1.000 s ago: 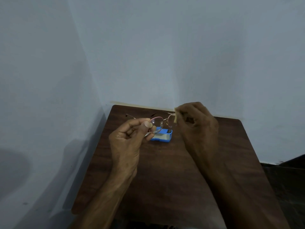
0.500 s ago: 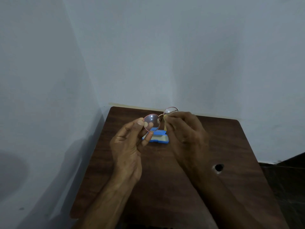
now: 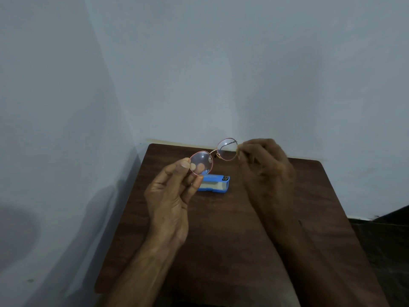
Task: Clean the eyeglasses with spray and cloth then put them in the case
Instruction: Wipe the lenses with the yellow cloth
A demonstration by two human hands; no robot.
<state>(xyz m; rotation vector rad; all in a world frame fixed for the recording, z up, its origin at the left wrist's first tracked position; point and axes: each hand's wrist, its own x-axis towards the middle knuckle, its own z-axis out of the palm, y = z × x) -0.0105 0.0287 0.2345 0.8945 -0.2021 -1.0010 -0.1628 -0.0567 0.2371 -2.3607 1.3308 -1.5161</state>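
Glasses (image 3: 226,150) are up in the air over the table (image 3: 221,229), just above the case (image 3: 213,183). Left hand (image 3: 170,196) pinches one lens, fingers (image 3: 194,183) behind the glass; right hand (image 3: 265,165) pinches the far rim. I'd grip rims only while wiping, or I'll smudge it

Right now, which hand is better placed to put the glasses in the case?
Probably left: the left hand pinches the eyeglasses lens closest to the blue case; the right hand holds farther off.
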